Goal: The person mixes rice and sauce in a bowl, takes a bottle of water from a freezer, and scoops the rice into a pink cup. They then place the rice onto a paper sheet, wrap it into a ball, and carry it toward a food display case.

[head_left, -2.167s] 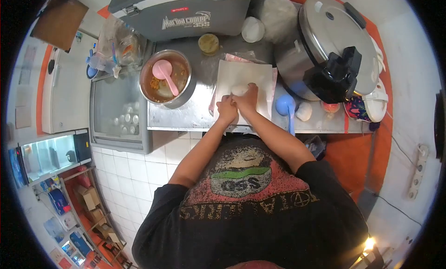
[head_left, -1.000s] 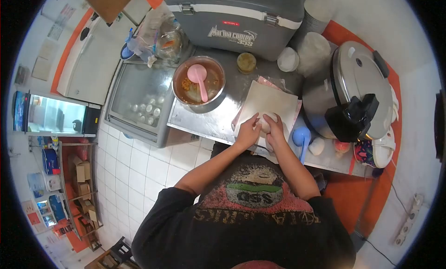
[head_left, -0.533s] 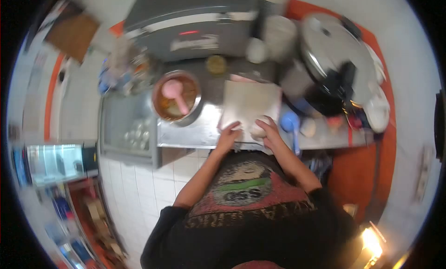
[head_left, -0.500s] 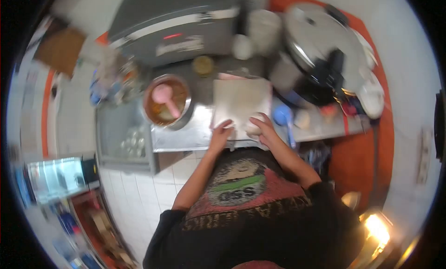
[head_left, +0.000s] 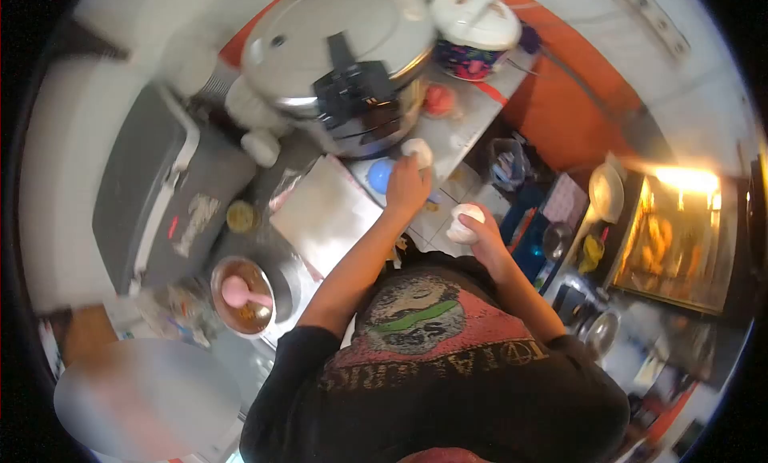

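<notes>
My left hand (head_left: 410, 187) reaches over the counter's front edge, its fingers closed on a white rounded object (head_left: 417, 152) whose kind I cannot make out. Under that wrist lies a blue scoop (head_left: 380, 176), its handle partly hidden by the hand. My right hand (head_left: 486, 237) is raised off the counter at the right and grips another white rounded object (head_left: 464, 225). A stack of pale paper sheets (head_left: 328, 211) lies on the counter left of my left forearm.
A large rice cooker (head_left: 340, 51) stands behind the scoop. A steel pot (head_left: 242, 319) with a pink ladle (head_left: 240, 292) sits at the left. Beyond are a grey box (head_left: 164, 199), a lidded patterned container (head_left: 476, 35), and a lit glass case (head_left: 680, 239) at the right.
My view has turned to the right. My left hand has gone from the paper to the white object beside the scoop. My right hand has moved away from the paper, still holding its white object.
</notes>
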The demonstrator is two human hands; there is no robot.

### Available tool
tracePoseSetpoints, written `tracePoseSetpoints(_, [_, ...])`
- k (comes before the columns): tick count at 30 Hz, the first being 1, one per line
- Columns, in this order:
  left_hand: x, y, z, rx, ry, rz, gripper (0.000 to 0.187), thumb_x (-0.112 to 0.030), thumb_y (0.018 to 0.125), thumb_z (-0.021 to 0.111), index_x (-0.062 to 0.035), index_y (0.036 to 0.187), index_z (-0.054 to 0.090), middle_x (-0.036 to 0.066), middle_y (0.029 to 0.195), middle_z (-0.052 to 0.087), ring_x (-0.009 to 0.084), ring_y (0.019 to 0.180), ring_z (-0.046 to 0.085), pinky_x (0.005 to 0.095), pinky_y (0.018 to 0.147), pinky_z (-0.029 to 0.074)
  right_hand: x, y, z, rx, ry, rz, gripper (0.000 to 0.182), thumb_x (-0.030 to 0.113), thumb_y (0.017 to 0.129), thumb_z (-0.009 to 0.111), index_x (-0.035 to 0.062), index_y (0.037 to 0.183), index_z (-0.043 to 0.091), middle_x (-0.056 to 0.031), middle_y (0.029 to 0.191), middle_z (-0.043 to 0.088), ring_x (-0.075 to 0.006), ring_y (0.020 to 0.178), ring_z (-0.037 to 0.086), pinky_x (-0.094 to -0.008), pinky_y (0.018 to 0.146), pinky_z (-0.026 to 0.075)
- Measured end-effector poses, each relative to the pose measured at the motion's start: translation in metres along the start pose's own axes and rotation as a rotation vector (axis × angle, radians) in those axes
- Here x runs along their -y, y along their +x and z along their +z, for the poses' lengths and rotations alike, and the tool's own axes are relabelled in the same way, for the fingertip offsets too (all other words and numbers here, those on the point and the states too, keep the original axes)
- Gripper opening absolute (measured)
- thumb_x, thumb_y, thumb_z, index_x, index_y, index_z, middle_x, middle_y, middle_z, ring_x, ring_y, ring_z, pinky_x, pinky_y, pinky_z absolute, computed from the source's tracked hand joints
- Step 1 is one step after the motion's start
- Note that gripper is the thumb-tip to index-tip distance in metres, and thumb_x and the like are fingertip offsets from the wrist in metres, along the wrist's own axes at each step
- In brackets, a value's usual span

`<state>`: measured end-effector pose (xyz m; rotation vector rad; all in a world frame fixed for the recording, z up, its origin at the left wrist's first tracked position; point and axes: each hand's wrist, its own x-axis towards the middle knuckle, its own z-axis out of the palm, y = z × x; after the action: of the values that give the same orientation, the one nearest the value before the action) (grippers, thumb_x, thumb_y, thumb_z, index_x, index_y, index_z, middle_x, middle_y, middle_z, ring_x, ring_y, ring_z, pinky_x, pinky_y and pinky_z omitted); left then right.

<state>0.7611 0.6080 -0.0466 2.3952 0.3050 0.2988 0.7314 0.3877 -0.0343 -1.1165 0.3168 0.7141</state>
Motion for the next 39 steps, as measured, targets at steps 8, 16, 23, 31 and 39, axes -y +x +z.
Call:
tracePoseSetpoints(8, [0.032, 0.081, 0.087, 0.231, 0.512, -0.349, 0.070, -0.048, 0.081, 0.061, 0.0041, 0.126, 0.049, 0.022, 0.131, 0.052, 0.0348, 0.119, 0.054, 0.0459, 0.095, 0.048, -0.034, -0.122, -0.062, -0.441, 0.313, -0.317, 0.048, 0.005, 0.077, 0.075, 0.0042, 0.119, 0.050, -0.0119, 0.107, 0.059, -0.0249, 0.096, 0.061, -0.0439, 0.078, 0.058])
tracePoseSetpoints(16, [0.041, 0.084, 0.096, 0.134, 0.479, -0.211, 0.070, -0.038, 0.071, 0.071, -0.0036, 0.126, 0.045, 0.026, 0.121, 0.052, 0.0405, 0.112, 0.055, 0.0469, 0.094, 0.048, -0.127, -0.263, -0.073, -0.752, 0.638, -0.487, 0.051, 0.015, 0.076, 0.078, 0.0055, 0.118, 0.051, -0.0111, 0.108, 0.059, -0.0232, 0.097, 0.060, -0.0400, 0.078, 0.056])
tracePoseSetpoints(23, [-0.026, 0.025, 0.076, 0.095, 0.007, -0.055, 0.067, -0.027, 0.069, 0.076, -0.0066, 0.128, 0.052, 0.020, 0.121, 0.055, 0.0349, 0.109, 0.056, 0.0447, 0.094, 0.045, -0.207, -0.361, -0.126, -1.172, 0.867, -0.538, 0.052, 0.020, 0.078, 0.076, -0.0007, 0.118, 0.049, -0.0132, 0.108, 0.058, -0.0263, 0.093, 0.062, -0.0418, 0.077, 0.056])
tracePoseSetpoints(31, [-0.231, -0.209, 0.087, 0.986, -0.904, -0.101, 0.063, 0.004, 0.075, 0.068, -0.0129, 0.131, 0.047, 0.008, 0.123, 0.052, 0.0218, 0.107, 0.055, 0.0332, 0.089, 0.049, -0.208, -0.478, -0.259, -1.424, 0.972, -0.730, 0.053, 0.022, 0.081, 0.075, 0.0012, 0.121, 0.047, -0.0128, 0.110, 0.056, -0.0252, 0.098, 0.060, -0.0405, 0.078, 0.054])
tracePoseSetpoints(39, [-0.431, -0.475, 0.191, 1.784, -0.882, 0.076, 0.073, 0.006, 0.068, 0.070, -0.0100, 0.136, 0.047, 0.006, 0.115, 0.056, 0.0184, 0.104, 0.057, 0.0317, 0.090, 0.048, -0.229, -0.604, -0.455, -1.552, 0.985, -0.785, 0.048, 0.022, 0.077, 0.077, -0.0016, 0.113, 0.056, -0.0115, 0.099, 0.062, -0.0230, 0.092, 0.062, -0.0369, 0.075, 0.053])
